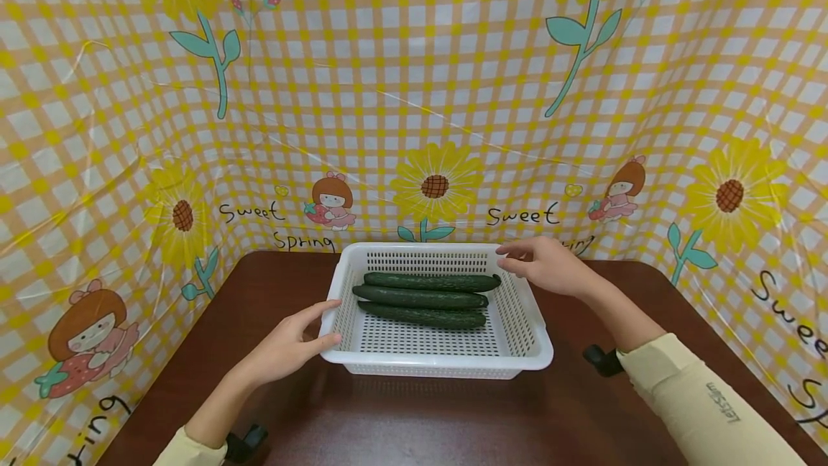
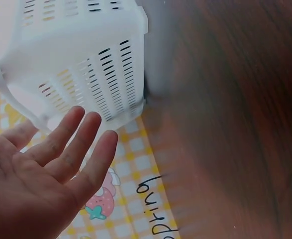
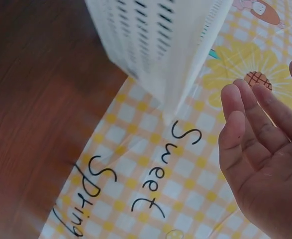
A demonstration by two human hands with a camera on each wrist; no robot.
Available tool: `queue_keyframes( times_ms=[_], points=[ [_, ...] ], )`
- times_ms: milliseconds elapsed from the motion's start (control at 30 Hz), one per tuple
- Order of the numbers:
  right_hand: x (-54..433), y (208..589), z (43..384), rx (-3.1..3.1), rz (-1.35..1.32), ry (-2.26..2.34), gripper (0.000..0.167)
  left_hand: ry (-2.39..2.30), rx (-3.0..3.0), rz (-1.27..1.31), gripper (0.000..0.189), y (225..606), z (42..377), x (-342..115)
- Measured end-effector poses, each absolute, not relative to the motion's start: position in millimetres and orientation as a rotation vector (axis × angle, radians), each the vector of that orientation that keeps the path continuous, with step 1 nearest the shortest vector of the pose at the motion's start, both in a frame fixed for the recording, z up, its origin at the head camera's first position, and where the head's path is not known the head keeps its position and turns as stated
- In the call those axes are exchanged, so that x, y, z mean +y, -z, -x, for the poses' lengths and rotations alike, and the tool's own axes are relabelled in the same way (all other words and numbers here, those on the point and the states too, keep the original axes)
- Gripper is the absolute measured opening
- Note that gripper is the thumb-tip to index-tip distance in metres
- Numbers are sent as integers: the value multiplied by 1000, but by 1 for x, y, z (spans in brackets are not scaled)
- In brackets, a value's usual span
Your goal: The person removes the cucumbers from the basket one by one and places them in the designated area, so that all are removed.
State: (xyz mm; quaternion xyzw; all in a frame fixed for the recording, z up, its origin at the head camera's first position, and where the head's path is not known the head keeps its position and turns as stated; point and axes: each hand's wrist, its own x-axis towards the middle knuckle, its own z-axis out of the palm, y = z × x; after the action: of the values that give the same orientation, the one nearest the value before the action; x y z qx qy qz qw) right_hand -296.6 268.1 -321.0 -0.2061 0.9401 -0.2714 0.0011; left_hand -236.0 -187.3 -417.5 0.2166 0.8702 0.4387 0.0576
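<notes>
Three long dark green cucumbers lie side by side in a white perforated plastic basket [image 1: 446, 360]: a back cucumber [image 1: 430, 282], a middle cucumber [image 1: 420, 298] and a front cucumber [image 1: 422, 316]. My left hand [image 1: 284, 344] is at the basket's left side, its thumb and forefinger tips right at the rim. In the left wrist view, the fingers [image 2: 93, 164] spread loosely beside the slotted outer wall. Over the basket's back right corner hovers my right hand [image 1: 550, 265], fingers relaxed and nothing between them. The right wrist view shows this palm [image 3: 280, 174] apart from the basket wall.
The basket stands on a dark brown wooden table [image 1: 401, 423]. A checked sunflower-print cloth [image 1: 362, 106] hangs behind the table and along both sides. Dark straps show at both wrists, below pale yellow sleeves.
</notes>
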Motion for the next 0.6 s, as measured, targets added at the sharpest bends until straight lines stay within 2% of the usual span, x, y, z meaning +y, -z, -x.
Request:
queue_keyframes(
  times_ms=[600],
  points=[
    [237, 317, 334, 2668, 605, 1030, 49, -1404, 2539, -666, 64, 422, 239, -187]
  ],
)
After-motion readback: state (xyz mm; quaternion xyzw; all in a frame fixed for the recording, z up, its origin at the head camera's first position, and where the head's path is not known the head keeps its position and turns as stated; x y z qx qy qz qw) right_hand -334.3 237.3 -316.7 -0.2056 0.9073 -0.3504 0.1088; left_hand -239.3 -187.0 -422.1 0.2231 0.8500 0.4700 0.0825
